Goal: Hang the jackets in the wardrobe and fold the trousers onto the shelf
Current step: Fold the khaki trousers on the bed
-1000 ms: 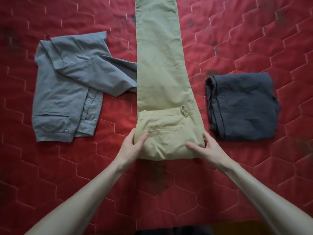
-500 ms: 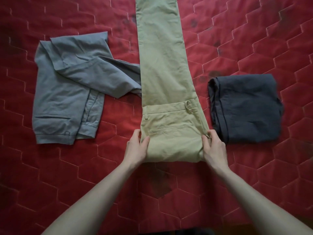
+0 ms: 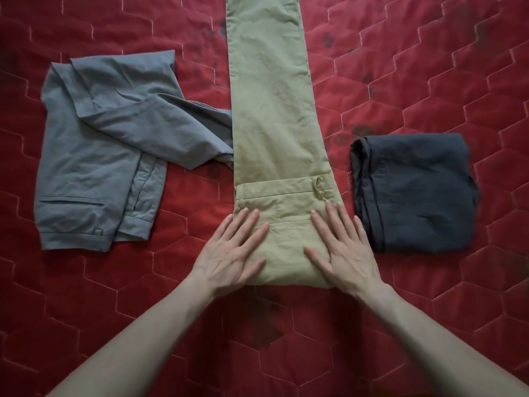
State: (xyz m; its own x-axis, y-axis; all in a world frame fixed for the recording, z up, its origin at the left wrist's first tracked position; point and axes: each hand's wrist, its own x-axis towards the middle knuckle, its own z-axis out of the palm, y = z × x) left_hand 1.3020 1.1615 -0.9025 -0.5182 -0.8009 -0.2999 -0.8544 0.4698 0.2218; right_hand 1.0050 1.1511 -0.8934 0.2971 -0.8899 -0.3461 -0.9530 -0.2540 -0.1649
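Khaki trousers lie lengthwise down the middle of a red quilted bed cover, the legs running away to the top edge of the view and the waistband end folded back over them at the near end, so the band, a belt loop and a back pocket seam face up. Both hands lie flat on that folded part. The left hand rests with fingers straight and slightly spread, its palm over the left edge of the fold and partly on the cover, fingertips reaching to just below the waistband. The right hand is likewise flat with spread fingers, covering the right edge of the fold, its little finger out past the cloth toward the dark bundle beside it. Neither hand curls around or pinches any cloth; they press down on it. Grey trousers lie loosely folded to the left, waistband and pocket toward the near side, one leg end slanting across to the right until it touches the khaki pair and seems to slip under its edge. A dark navy garment, folded into a rough square, sits to the right, close to the khaki trousers with a narrow strip of red cover between them. Two bare forearms reach in from the bottom of the view
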